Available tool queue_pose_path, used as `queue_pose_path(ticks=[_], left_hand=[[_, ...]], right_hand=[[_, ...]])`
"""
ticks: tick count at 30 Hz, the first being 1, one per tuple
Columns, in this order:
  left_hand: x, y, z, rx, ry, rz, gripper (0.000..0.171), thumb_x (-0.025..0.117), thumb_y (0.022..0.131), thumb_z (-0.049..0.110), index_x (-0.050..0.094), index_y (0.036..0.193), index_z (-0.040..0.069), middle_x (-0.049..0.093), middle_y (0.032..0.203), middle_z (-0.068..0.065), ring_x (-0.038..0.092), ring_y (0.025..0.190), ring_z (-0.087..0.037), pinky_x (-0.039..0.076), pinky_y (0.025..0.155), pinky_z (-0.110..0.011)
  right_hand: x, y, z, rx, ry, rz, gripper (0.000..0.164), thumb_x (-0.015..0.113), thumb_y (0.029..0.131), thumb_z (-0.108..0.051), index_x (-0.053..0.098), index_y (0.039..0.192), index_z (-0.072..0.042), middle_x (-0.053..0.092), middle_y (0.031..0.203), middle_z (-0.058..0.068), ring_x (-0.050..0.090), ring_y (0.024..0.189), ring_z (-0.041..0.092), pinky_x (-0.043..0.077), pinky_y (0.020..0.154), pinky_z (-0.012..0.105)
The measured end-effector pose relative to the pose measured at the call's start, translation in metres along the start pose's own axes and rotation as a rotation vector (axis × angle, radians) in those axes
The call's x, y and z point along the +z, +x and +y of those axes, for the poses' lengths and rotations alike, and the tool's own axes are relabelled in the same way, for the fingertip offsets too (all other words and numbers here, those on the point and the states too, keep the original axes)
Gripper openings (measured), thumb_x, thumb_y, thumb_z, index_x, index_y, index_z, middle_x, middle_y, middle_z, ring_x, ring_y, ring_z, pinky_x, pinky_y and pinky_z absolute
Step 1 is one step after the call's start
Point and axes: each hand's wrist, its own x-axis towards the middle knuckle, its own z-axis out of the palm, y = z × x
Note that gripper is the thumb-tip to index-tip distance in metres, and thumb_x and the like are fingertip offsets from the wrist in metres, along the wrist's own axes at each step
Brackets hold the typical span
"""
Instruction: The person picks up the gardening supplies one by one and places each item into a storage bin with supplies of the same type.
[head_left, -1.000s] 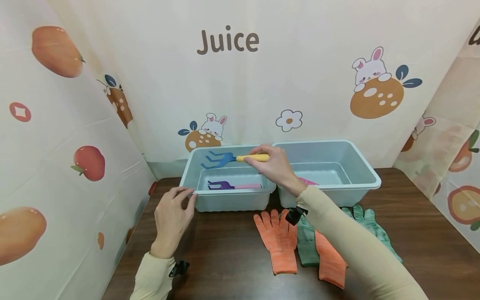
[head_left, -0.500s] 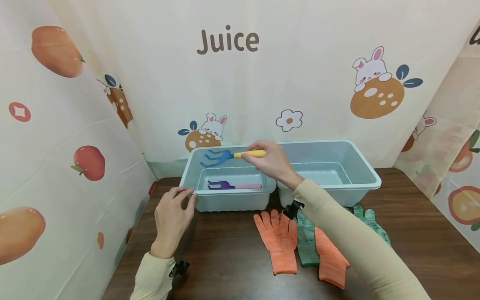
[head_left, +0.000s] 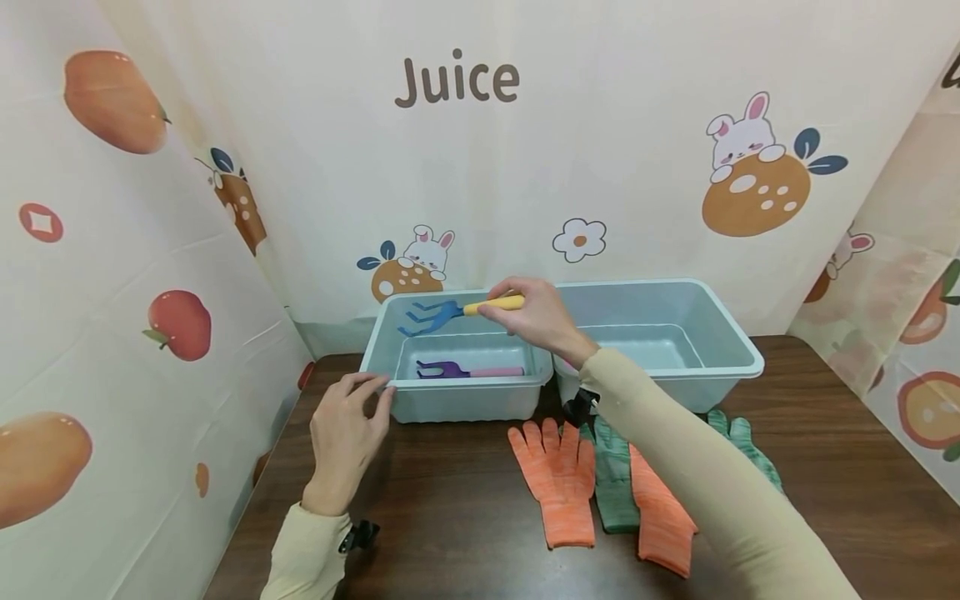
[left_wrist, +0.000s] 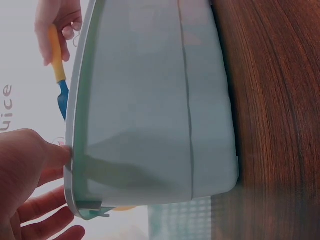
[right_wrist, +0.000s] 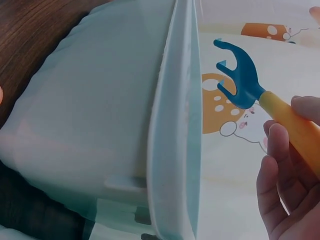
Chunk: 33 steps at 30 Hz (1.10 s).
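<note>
My right hand (head_left: 542, 317) grips the yellow handle of a small hand rake (head_left: 441, 315) with blue hooked tines. The rake hangs above the left light-blue plastic bin (head_left: 457, 403), tines pointing left. In the right wrist view, thumb and fingers wrap the rake's handle (right_wrist: 295, 131). My left hand (head_left: 347, 429) holds the left front corner of that bin, thumb and fingers at its rim; the left wrist view shows the thumb (left_wrist: 57, 156) against the rim. A purple garden fork (head_left: 444, 370) with a pink handle lies inside the left bin.
A second light-blue bin (head_left: 720, 382) stands to the right, with a bit of something pink inside, mostly hidden by my right arm. Orange gloves (head_left: 564, 492) and green gloves (head_left: 617, 487) lie on the brown table (head_left: 450, 517) in front. A printed curtain (head_left: 495, 183) hangs behind.
My right hand has shifted a little left and upward with the hand rake. The left hand stays at the bin's corner.
</note>
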Motion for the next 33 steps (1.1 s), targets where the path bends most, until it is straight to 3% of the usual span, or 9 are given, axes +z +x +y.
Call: queue_pose_path(ticks=[9,16,27,33], left_hand=[[0.000,0.002,0.000,0.009,-0.005,0.005,0.022,0.086,0.090,0.022,0.085,0.106,0.006,0.077,0.108,-0.015,0.073,0.100,-0.040,0.062,0.078,-0.058],[0.000,0.002,0.002,-0.003,-0.008,-0.010,0.023,0.085,0.091,0.022,0.085,0.107,0.006,0.077,0.109,-0.015,0.073,0.100,-0.040,0.062,0.078,-0.058],[-0.001,0.001,0.001,-0.004,-0.003,-0.010,0.022,0.085,0.091,0.023,0.086,0.106,0.008,0.078,0.109,-0.015,0.074,0.100,-0.040,0.062,0.077,-0.057],[-0.001,0.001,0.000,-0.005,-0.005,-0.004,0.023,0.085,0.091,0.024,0.085,0.107,0.008,0.078,0.109,-0.015,0.073,0.100,-0.039,0.062,0.076,-0.057]], right_hand=[[0.006,0.007,0.004,0.017,0.009,-0.032,0.027,0.078,0.097,-0.036,0.077,0.113,-0.014,0.073,0.103,0.009,0.072,0.072,0.034,0.054,0.059,0.033],[0.011,0.009,0.009,0.065,0.014,-0.038,0.026,0.079,0.096,-0.037,0.078,0.112,-0.016,0.073,0.099,0.008,0.069,0.069,0.026,0.053,0.059,0.032],[0.020,0.009,0.020,0.072,0.002,-0.065,0.023,0.079,0.096,-0.038,0.077,0.109,-0.018,0.074,0.088,0.009,0.070,0.077,0.042,0.050,0.057,0.031],[0.022,0.008,0.023,0.082,-0.002,-0.067,0.022,0.079,0.096,-0.037,0.078,0.108,-0.018,0.075,0.090,0.005,0.071,0.072,0.035,0.052,0.059,0.031]])
